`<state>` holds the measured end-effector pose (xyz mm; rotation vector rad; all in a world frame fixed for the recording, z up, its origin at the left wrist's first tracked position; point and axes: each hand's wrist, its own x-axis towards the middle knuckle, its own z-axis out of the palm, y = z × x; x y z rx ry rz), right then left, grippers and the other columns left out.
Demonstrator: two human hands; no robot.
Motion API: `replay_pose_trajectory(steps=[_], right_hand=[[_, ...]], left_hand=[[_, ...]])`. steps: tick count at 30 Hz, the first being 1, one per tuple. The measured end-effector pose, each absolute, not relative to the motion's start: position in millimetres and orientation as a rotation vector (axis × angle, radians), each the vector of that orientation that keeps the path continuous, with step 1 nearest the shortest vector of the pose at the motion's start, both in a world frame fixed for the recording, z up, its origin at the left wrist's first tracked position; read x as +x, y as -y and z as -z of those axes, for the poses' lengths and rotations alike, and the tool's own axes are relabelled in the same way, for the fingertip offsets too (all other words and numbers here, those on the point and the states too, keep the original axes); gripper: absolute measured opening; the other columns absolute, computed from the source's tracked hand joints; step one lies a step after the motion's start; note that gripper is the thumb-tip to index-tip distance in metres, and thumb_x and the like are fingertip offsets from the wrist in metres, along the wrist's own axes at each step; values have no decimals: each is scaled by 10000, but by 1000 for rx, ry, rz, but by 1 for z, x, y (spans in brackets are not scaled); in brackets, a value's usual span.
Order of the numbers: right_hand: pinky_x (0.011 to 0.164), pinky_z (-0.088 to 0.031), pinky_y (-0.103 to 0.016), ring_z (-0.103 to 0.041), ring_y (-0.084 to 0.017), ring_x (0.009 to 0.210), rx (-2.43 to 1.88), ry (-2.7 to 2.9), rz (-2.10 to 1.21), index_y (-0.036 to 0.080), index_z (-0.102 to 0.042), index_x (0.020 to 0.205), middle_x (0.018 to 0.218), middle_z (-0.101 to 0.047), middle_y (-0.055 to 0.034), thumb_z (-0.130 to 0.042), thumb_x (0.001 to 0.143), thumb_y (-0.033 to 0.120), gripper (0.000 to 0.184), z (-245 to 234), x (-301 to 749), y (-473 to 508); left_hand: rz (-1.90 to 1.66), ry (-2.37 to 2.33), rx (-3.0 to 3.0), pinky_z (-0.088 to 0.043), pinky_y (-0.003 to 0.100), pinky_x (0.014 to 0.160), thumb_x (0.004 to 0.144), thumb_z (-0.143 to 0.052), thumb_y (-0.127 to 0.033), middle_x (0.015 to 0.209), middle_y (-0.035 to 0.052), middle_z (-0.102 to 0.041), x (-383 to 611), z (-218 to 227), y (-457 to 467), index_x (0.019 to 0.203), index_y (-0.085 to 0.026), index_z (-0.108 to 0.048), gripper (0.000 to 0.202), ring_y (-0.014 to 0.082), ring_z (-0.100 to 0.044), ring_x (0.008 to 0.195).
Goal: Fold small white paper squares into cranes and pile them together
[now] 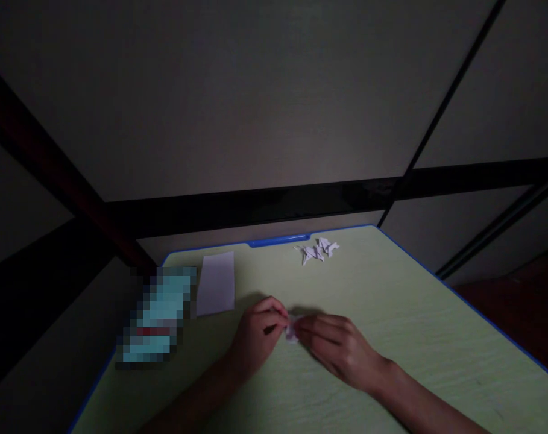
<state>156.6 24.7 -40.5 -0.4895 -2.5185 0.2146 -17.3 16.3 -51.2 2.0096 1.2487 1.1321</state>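
Between my hands, low over the table, is a small piece of folded white paper (292, 333), partly covered by my fingers. My left hand (260, 331) pinches its left side with thumb and fingertips. On the other side, my right hand (337, 343) has its fingers closed together on the paper. The exact folds are too small and dim to make out. Farther back lie several small folded paper figures (316, 250) in a loose cluster.
A white stack of paper sheets (216, 283) lies at the left of the pale table (391, 307). Beside it, a blurred-out light-blue object (158, 313) rests near the left edge. A blue handle (279, 240) is set in the far edge, before a dark-banded cabinet front (255, 205).
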Motion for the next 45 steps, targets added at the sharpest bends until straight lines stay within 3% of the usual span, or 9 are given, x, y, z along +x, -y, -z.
replay_pose_trajectory(steps=[5,11,16,23,34,45], right_hand=[[612,-444,-289,-550,-177,745,-468,2697,-74,156,-577,878,783,-627,-78,-396,802,123,198,45,153,-24],[713,-431,-269,-544,-153,803,-573,2558,-463,162,-562,886,859,-590,-68,-422,792,149,169,39,155,-24],[726,-428,-260,-535,-147,813,-646,2477,-690,169,-571,871,894,-570,-63,-411,800,173,175,31,156,-25],[754,-414,-248,-514,-139,841,-751,2337,-825,162,-566,834,903,-538,-67,-403,796,140,169,33,150,-25],[676,-398,-247,-496,-137,757,-828,2140,-926,165,-523,781,794,-528,-39,-449,748,79,118,40,142,-30],[554,-371,-212,-465,-118,639,-961,2159,-958,150,-532,633,687,-463,-11,-524,669,33,123,41,143,-39]], left_hand=[[-836,-1154,2404,-402,252,638,709,-390,-18,754,66,-590,-23,54,-14,687,-153,-636,281,152,-516,722],[-658,-983,2600,-365,311,765,754,-404,-103,872,80,-592,-31,47,-16,850,-180,-611,241,190,-485,867],[-680,-940,2469,-338,337,827,687,-369,-20,899,64,-586,-36,41,-15,943,-205,-588,385,191,-460,927],[-761,-1006,2288,-364,322,791,712,-485,-199,844,80,-601,-30,39,-14,847,-172,-607,184,193,-488,861],[-935,-1173,1996,-413,269,664,657,-537,-118,686,41,-611,-21,46,-23,607,-163,-601,93,159,-543,705],[-894,-1191,1889,-406,250,671,615,-552,-65,715,30,-582,-20,43,-23,636,-155,-613,111,144,-537,714]])
